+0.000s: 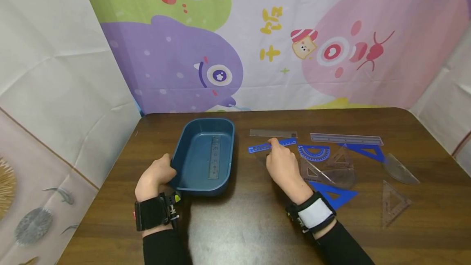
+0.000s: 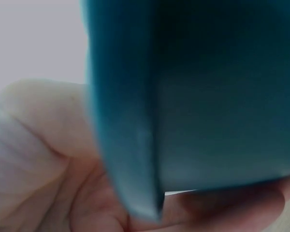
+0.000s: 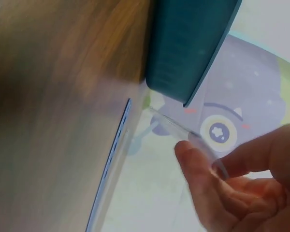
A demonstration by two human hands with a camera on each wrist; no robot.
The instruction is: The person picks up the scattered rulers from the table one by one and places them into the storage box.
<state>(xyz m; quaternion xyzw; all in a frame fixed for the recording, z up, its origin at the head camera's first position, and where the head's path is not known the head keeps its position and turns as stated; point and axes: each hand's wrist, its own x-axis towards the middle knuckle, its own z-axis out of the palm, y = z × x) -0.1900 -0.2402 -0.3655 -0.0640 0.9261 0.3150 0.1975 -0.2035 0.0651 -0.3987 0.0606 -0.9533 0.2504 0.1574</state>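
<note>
My left hand (image 1: 156, 175) grips the left side of a blue plastic tub (image 1: 195, 162). In the left wrist view its fingers (image 2: 232, 210) lie under the tub's rim (image 2: 128, 145). A clear ruler (image 1: 214, 157) lies inside the tub. My right hand (image 1: 285, 171) is over the table, right of the tub, overlapping a blue ruler (image 1: 257, 148) in the head view. Between thumb and fingers it pinches a thin clear plastic piece (image 3: 176, 128), seen nearly edge-on; I cannot tell its kind. Beside this hand is a blue protractor (image 1: 314, 153).
Behind the blue ruler lies another clear ruler (image 1: 273, 133); a longer one (image 1: 346, 139) is farther right. Blue set squares (image 1: 371, 151), clear set squares (image 1: 390, 203) and a clear protractor (image 1: 401, 169) spread over the table's right side. A cartoon cloth (image 1: 272, 85) hangs behind the table.
</note>
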